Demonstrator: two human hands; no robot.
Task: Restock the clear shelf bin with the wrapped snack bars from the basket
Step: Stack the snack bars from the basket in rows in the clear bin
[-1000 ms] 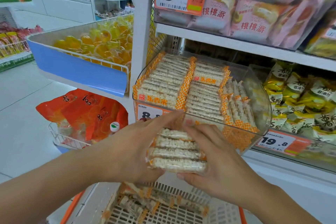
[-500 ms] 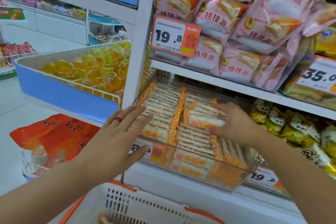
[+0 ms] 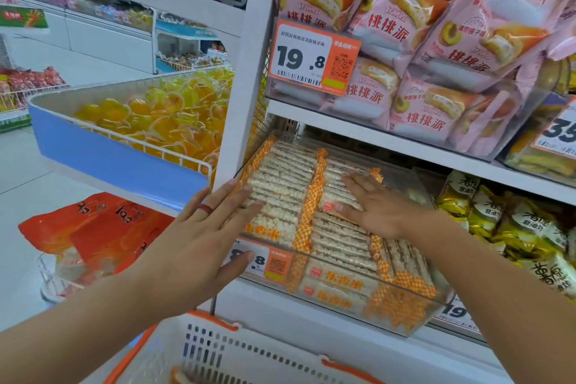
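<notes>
The clear shelf bin (image 3: 367, 318) on the middle shelf holds rows of wrapped snack bars (image 3: 280, 184) with orange checked ends. My left hand (image 3: 199, 243), with a red ring, hovers flat at the bin's front left corner, fingers spread over the left row, thumb by the price tag. My right hand (image 3: 377, 206) lies palm down, fingers spread, on the bars of the middle row. Neither hand grips anything. The white basket (image 3: 243, 352) with orange handles is at the bottom; a scrap of a bar shows inside at its lower edge.
Pink cake packs (image 3: 420, 40) fill the shelf above, close over the bin. Yellow-green snack bags (image 3: 514, 227) sit to the right. A blue bin of yellow jelly cups (image 3: 162, 115) juts out on the left, with orange bags (image 3: 99, 227) in a wire rack below.
A second ago both hands held a stack of bars above the basket. The right hand then carried them into the bin and now rests flat on them; the left hand moved up to the bin.
</notes>
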